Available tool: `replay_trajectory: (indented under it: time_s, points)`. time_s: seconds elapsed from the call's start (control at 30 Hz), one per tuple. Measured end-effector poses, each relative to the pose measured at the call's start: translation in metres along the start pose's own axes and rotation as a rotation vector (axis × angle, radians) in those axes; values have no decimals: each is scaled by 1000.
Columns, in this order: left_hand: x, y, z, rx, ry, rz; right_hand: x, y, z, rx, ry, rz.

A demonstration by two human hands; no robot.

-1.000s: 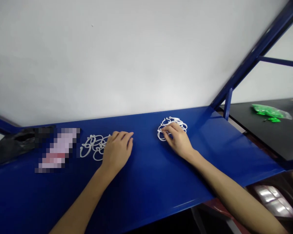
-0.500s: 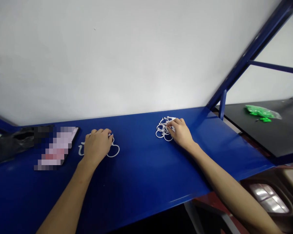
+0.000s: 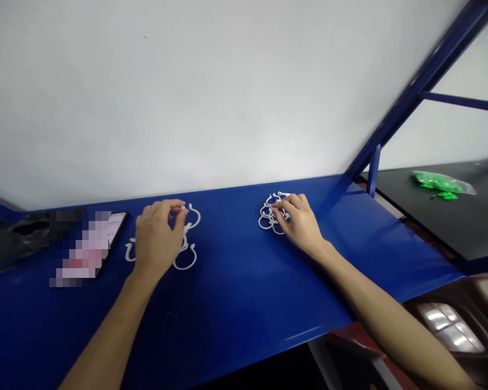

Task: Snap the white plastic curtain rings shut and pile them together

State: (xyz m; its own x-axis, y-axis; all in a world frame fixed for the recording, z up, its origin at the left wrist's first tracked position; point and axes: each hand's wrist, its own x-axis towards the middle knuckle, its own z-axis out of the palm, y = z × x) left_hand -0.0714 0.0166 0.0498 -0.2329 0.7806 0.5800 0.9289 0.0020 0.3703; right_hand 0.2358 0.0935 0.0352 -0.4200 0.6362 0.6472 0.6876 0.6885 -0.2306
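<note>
Two heaps of white plastic rings lie on a blue shelf (image 3: pixel 236 281). My left hand (image 3: pixel 158 241) hovers over the left heap (image 3: pixel 185 257) and pinches one white ring (image 3: pixel 192 215) between thumb and fingertips, lifted a little off the shelf. My right hand (image 3: pixel 299 222) rests on the right heap (image 3: pixel 268 216), its fingers curled onto the rings there.
A phone (image 3: pixel 87 246) lies face up at the left, beside a black bag (image 3: pixel 8 244). A white wall stands behind the shelf. Blue frame bars (image 3: pixel 415 92) rise at the right. A green bag (image 3: pixel 439 181) sits on a black shelf (image 3: pixel 451 222) further right.
My left hand slid left over the left heap, then rose with one ring pinched in its fingers. My right hand has stayed on the right heap.
</note>
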Motion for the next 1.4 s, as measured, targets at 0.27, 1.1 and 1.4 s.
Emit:
replay_trajectory:
  time_s: [0.27,1.1,1.4]
  points:
    - [-37,57,17,-472,-204,65,-17,-46,7,473,-325,-39]
    - [-33,40,26,-242,-332,106,-18,-44,12,594,-275,-10]
    - [-32,46,20,-232,-301,151,-19,-48,12,581,-193,51]
